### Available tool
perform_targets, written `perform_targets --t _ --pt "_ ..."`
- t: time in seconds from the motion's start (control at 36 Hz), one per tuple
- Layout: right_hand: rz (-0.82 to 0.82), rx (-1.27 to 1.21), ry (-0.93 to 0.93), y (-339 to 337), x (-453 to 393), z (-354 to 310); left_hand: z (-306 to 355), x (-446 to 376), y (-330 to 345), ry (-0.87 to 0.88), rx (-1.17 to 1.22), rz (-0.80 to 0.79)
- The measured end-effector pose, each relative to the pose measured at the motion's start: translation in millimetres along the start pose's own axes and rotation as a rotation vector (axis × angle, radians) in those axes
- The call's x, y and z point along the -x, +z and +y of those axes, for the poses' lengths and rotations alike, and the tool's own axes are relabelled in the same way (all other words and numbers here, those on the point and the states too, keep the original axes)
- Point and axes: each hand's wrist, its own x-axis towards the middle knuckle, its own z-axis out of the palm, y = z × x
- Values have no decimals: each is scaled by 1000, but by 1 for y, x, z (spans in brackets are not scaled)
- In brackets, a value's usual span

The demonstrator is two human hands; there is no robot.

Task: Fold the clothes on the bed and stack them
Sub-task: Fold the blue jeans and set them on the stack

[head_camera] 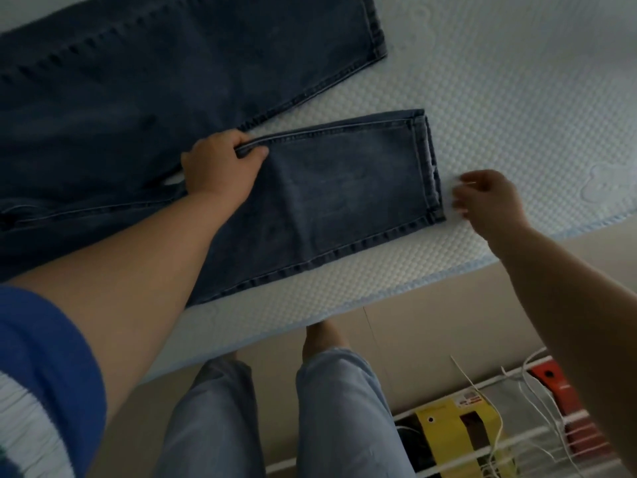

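Sleeve (44,367): blue, with white ribbing, at near left corner.
Jeans (113,98): dark denim, spread flat on the bed (499,98), filling far left; one leg runs to the far edge of view, the other lies nearer, hem pointing right.
Left hand (220,167): clamped on the far side seam of the near leg, thumb on top, fingers curled under the fold.
Near leg hem (427,167): flat, stopping short of the bed's near edge (bare textured cover all around it).
Right hand (489,201): loosely half-curled, blurred, just right of the hem, holding nothing; contact with the hem unclear.
Open room: wide bare cover right and far.
Wire rack (517,426): on floor, near right.
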Motion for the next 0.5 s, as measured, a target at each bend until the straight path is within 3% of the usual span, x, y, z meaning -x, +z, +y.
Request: perform_targets --t 0.08,0.17,0.22,0.33,0.42,0.5 --pt "155 189 -214 12 16 -13 0 -3 2 -25 -15 -79" --pt "86 481 -420 26 30 -14 0 -5 3 3 -38 -131" --pt "22 680 -403 29 32 -8 -4 -4 1 26 -64 -151" --pt "14 713 -348 27 41 -5 -23 3 -13 38 -62 -137" --pt "29 724 -453 39 59 -15 -41 17 -29 55 -52 -31" --pt "-66 744 -570 66 85 -32 -65 42 -47 36 -29 105"
